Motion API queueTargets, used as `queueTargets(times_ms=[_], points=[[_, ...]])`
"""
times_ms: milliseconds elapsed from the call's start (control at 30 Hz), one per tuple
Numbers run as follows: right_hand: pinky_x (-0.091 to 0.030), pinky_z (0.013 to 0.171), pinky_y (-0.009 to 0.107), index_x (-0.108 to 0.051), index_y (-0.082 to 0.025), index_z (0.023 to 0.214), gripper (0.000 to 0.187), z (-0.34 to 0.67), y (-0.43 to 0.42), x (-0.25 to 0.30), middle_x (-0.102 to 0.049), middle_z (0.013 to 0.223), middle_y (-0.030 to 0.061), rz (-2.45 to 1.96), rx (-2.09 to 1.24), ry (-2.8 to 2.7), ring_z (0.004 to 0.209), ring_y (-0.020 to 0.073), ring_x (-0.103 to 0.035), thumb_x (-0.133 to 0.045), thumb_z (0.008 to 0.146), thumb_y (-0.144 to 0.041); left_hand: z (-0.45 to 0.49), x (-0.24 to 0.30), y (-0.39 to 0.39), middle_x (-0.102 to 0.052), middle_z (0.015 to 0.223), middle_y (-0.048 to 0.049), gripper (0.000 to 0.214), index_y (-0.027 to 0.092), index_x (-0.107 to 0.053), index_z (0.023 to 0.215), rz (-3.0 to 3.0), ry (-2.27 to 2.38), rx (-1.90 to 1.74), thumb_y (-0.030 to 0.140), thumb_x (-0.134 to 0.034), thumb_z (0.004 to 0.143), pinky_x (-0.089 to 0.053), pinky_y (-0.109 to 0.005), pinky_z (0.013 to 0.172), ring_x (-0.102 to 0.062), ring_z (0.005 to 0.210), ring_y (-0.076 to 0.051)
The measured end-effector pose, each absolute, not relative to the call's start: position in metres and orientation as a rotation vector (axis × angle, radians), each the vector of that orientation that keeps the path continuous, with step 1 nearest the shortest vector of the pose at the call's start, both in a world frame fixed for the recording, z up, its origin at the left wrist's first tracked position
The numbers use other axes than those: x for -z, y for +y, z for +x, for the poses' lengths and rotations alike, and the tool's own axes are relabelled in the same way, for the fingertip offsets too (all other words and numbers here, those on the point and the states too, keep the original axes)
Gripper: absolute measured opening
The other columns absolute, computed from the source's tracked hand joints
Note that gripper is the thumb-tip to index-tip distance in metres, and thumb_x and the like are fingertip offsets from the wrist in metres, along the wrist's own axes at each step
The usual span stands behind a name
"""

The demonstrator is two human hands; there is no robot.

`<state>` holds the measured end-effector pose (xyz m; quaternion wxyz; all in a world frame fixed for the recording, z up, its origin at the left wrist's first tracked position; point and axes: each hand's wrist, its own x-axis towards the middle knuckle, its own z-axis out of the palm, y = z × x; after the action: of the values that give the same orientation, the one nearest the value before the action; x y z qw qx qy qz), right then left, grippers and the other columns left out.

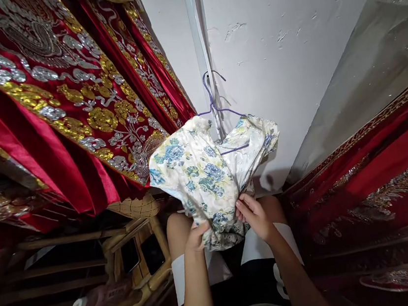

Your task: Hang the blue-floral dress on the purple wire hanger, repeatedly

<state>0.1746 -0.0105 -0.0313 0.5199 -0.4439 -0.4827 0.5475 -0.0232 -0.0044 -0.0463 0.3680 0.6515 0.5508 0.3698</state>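
Note:
A white blouse with blue and yellow flowers point(207, 177) hangs on a thin purple wire hanger point(208, 93) in front of me. Its hanger hook is up by a pale vertical strip on the wall. The right half of the neckline lies open, showing the pale inside. My left hand point(197, 235) pinches the garment's lower left side, thumb on top. With its fingers closed on the front edge, my right hand point(252, 212) grips the cloth near the waist. The gathered hem hangs between both hands, above my lap.
Red satin cloth with gold and silver embroidery point(101, 118) hangs on the left. More red beaded cloth point(390, 184) is at the right. A bamboo chair point(140, 238) stands lower left, with a pinkish bottle point(102, 297) on its slats. Behind is a white wall point(268, 41).

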Motion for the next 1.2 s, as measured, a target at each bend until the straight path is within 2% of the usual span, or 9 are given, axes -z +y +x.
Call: queueTargets(times_ms=[167,333,400,467,600,767,900,1000,1200], points=[[-0.035,0.052,0.027,-0.052,-0.022,0.061,0.046,0.163,-0.013,0.019,-0.048,0.054,-0.002,-1.067,-1.267,-1.175,0.053,0.013,-0.042,-0.062,0.088,-0.058,-0.016,0.048,0.002,-0.074,0.111,-0.0104,0.057,0.024,-0.059,0.125,1.033,1.327,-1.362,0.056,-0.067,0.078,-0.056,-0.049,0.098,-0.069,0.114,-0.034],[-0.03,0.048,0.028,-0.048,-0.023,0.054,0.047,0.163,-0.015,0.012,-0.045,0.047,-0.0028,-1.109,-1.309,-1.085,0.046,0.0119,-0.037,-0.066,0.082,-0.056,0.005,0.069,0.004,-0.054,0.137,-0.0143,0.048,0.026,-0.045,0.131,1.177,1.695,-1.869,0.049,-0.057,0.09,-0.045,-0.047,0.111,-0.054,0.131,-0.03],[-0.028,0.047,0.028,-0.048,-0.023,0.054,0.046,0.161,-0.015,0.012,-0.045,0.044,-0.0032,-1.115,-1.409,-1.112,0.043,0.0115,-0.037,-0.067,0.079,-0.056,0.021,0.077,0.0,-0.059,0.128,-0.0124,0.037,0.027,-0.05,0.124,1.46,1.546,-1.678,0.044,-0.056,0.092,-0.046,-0.045,0.108,-0.058,0.124,-0.028],[-0.029,0.046,0.027,-0.052,-0.023,0.056,0.042,0.159,-0.01,0.01,-0.048,0.043,-0.0032,-1.11,-1.476,-1.167,0.042,0.0116,-0.039,-0.067,0.079,-0.054,0.036,0.078,-0.004,-0.065,0.104,-0.0084,0.016,0.027,-0.057,0.102,1.619,1.361,-1.445,0.04,-0.053,0.093,-0.051,-0.042,0.096,-0.064,0.104,-0.027],[-0.029,0.044,0.025,-0.062,-0.02,0.059,0.034,0.166,0.027,-0.026,-0.053,0.043,-0.0028,-1.12,-1.369,-1.258,0.041,0.0108,-0.041,-0.066,0.08,-0.047,0.058,0.072,-0.004,-0.056,0.077,-0.0044,0.026,0.026,-0.046,0.074,1.665,1.325,-1.354,0.04,-0.043,0.097,-0.048,-0.038,0.072,-0.058,0.076,-0.023],[-0.034,0.043,0.022,-0.064,-0.018,0.065,0.029,0.181,0.1,-0.12,-0.061,0.051,-0.0007,-1.028,-1.091,-1.295,0.041,0.0079,-0.043,-0.065,0.087,-0.036,0.07,0.083,-0.002,-0.057,0.08,-0.0051,0.022,0.024,-0.048,0.078,1.862,1.32,-1.283,0.031,-0.042,0.098,-0.045,-0.034,0.072,-0.057,0.078,-0.021],[-0.029,0.04,0.019,-0.065,-0.015,0.065,0.029,0.179,0.114,-0.159,-0.06,0.048,-0.0001,-0.984,-0.996,-1.337,0.037,0.0063,-0.039,-0.056,0.092,-0.023,0.059,0.082,0.01,-0.061,0.08,-0.0046,0.018,0.021,-0.054,0.081,2.079,1.224,-1.084,0.024,-0.045,0.096,-0.045,-0.031,0.07,-0.059,0.076,-0.019],[-0.03,0.041,0.019,-0.065,-0.014,0.067,0.029,0.178,0.104,-0.151,-0.06,0.049,-0.0007,-0.936,-0.995,-1.404,0.038,0.0061,-0.041,-0.054,0.092,-0.022,0.038,0.042,0.032,-0.065,0.083,-0.0044,0.009,0.02,-0.062,0.091,2.157,1.141,-1.03,0.026,-0.055,0.093,-0.047,-0.03,0.072,-0.061,0.077,-0.019],[-0.031,0.043,0.019,-0.062,-0.016,0.065,0.028,0.179,0.096,-0.134,-0.056,0.047,-0.0027,-0.895,-0.986,-1.446,0.04,0.007,-0.043,-0.059,0.09,-0.029,0.013,-0.092,0.091,-0.068,0.09,-0.0035,0.03,0.018,-0.06,0.127,2.202,1.02,-1.682,0.029,-0.055,0.099,-0.049,-0.03,0.077,-0.062,0.077,-0.015]])
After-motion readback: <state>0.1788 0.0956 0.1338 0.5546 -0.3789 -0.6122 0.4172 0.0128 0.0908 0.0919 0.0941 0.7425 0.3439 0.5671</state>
